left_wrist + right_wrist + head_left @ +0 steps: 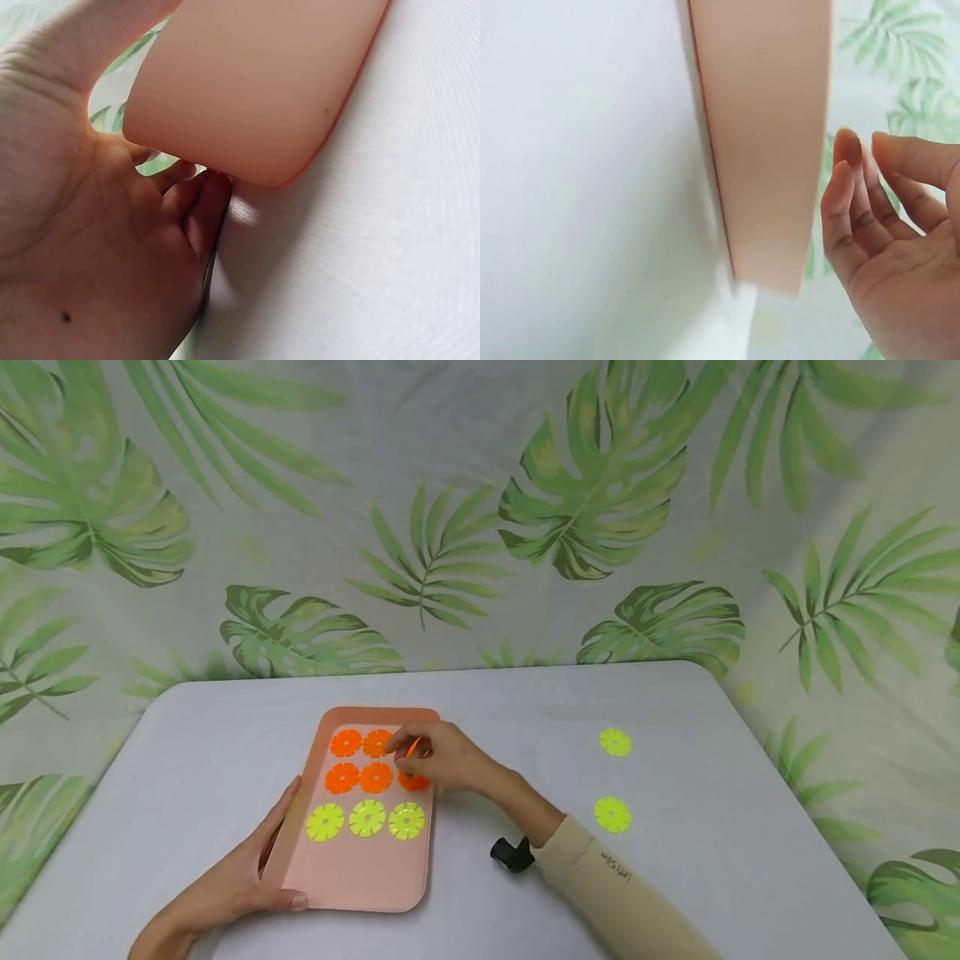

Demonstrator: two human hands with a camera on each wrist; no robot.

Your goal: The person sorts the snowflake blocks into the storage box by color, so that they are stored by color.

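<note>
Just below and left of the middle of the frame, the right grip (442, 754) pinches an orange wheel (414, 746) above the upper right part of a pink tray (367, 881). This wheel is tipped up, and the fingers hide some of it. The left grip (243, 872) holds the tray's lower left corner, thumb at the bottom edge and fingers along the left side. Five other orange wheels (342, 778) lie in the tray, two on top and three under them. Next come three yellow wheels (367, 818) in a row. Two loose yellow wheels (612, 815) lie on the white desk (517, 727), right of the middle. A black thing (513, 854) is just beside the right sleeve (630, 893).
</note>
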